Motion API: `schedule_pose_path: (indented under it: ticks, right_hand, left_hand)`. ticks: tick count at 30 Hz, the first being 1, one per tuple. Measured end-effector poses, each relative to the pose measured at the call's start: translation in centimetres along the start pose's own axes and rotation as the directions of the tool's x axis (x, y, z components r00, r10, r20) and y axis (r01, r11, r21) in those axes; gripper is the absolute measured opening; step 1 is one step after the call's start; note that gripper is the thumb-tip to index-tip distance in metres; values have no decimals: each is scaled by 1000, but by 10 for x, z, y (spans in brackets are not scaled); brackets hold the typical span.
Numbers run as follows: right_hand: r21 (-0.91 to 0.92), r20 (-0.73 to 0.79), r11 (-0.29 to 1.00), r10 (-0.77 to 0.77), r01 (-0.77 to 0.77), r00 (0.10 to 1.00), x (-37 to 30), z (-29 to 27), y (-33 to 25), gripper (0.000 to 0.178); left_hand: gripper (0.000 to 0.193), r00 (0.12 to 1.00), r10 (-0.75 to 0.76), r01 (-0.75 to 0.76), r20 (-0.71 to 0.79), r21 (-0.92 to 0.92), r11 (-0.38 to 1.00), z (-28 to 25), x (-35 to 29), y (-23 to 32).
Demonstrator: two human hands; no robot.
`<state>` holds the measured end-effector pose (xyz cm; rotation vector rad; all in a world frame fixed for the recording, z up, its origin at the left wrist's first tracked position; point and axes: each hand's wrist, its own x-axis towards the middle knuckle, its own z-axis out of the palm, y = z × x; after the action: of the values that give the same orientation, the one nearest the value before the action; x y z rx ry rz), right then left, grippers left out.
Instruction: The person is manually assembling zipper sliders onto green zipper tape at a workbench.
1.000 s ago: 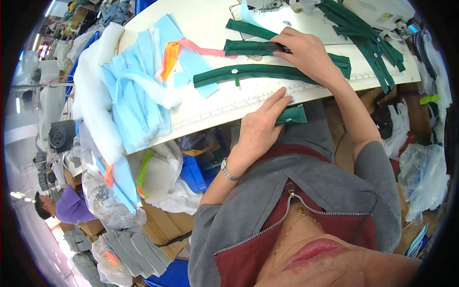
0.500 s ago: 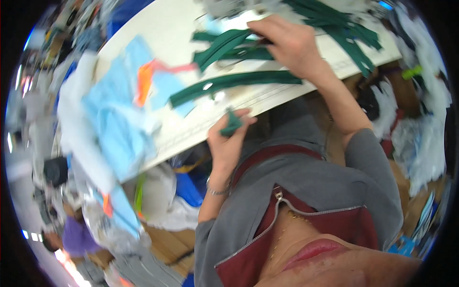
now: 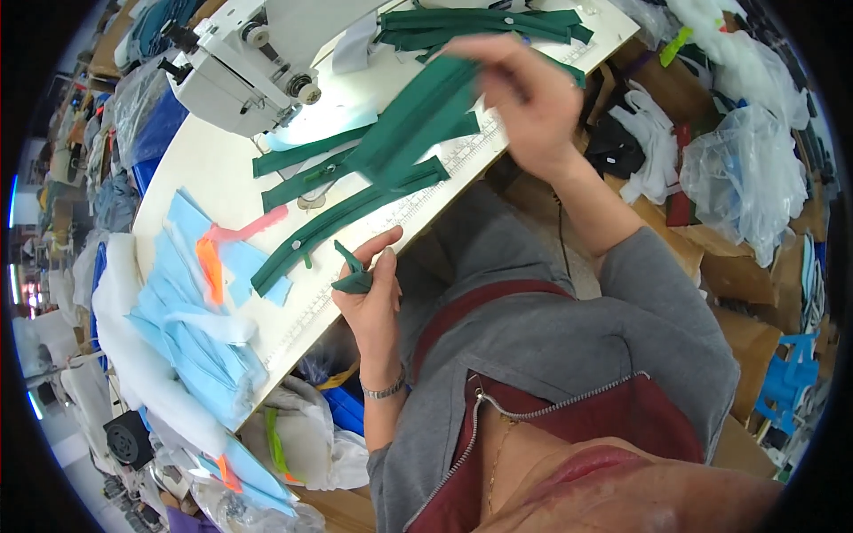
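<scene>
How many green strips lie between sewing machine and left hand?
3: upper strip by the machine, middle strip, lower strip by the left hand. The raised strip may hide more.

White table (image 3: 295, 325) free between blue fabric (image 3: 191, 302) and left fingers (image 3: 382, 241), green strips (image 3: 324, 222), sewing machine (image 3: 233, 75) blocking beyond

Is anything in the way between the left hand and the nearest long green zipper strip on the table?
Nothing visible: just white tabletop lies between the left hand and that zipper strip. The hand itself holds a small green piece.
</scene>
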<state>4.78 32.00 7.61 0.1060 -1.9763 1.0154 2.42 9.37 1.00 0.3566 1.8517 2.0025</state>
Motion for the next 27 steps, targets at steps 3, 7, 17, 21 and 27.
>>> schedule_pose_path:
  ticks: [3,7,17,21,27]
  right_hand:
    - [436,-369,880,364,-187,855,11,-22,2,19]
    - [672,0,647,487,-361,873,-11,-30,-1,20]
    - [232,793,281,500,-931,349,-112,23,-17,19]
    - [136,812,408,476,-903,337,-117,28,-14,19]
    - [240,582,651,498,-720,643,-96,42,-9,18]
  left_hand:
    - [18,1000,-15,15,16,-16,1000,5,-2,-6]
    - [17,999,-42,43,10,-124,991,6,-6,-7]
    - [21,984,-106,38,-140,-420,907,10,0,-8]
    - [13,978,-84,-9,-192,-438,899,6,-5,-15]
    - [11,979,-108,68,-174,-222,973,10,-16,-15]
